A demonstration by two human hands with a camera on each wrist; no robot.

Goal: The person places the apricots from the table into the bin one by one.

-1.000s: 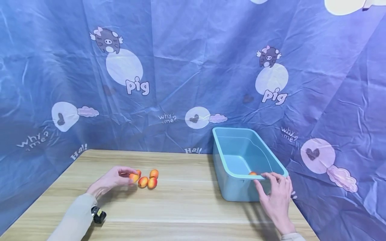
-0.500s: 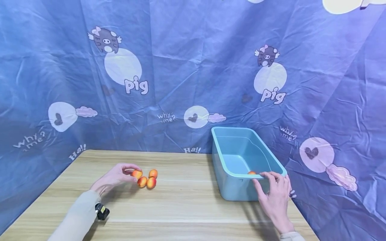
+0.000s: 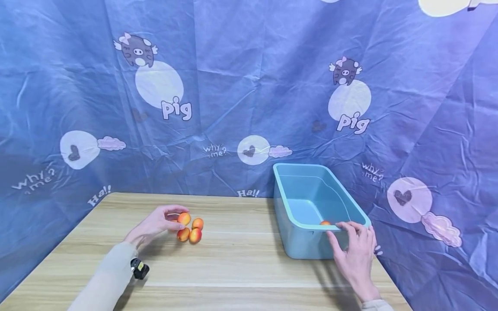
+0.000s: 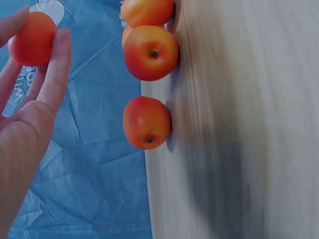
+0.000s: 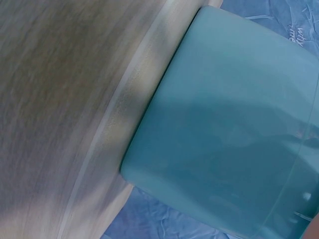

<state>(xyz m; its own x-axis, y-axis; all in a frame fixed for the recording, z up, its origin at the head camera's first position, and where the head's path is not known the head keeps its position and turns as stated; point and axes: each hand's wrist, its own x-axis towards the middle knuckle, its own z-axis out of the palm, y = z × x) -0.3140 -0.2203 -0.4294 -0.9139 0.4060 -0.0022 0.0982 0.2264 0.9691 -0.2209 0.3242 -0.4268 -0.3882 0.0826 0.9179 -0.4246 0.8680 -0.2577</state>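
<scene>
My left hand pinches a small red-orange apple between thumb and fingers, raised over the left part of the table. Below and beside it, several more small apples lie close together on the wood; in the left wrist view one sits a little apart. My right hand holds the near rim of a blue plastic bin, fingers curled at the edge and thumb by the outer wall. Inside the bin, an orange-red fruit just shows above the near rim, mostly hidden.
The light wooden table carries everything. Behind it hangs a blue cloth printed with pigs and lettering, close behind the bin. A black device is strapped at the left wrist.
My left hand has lifted the pinched apple and moved right and slightly away, over the group. The right hand stays at the bin's rim.
</scene>
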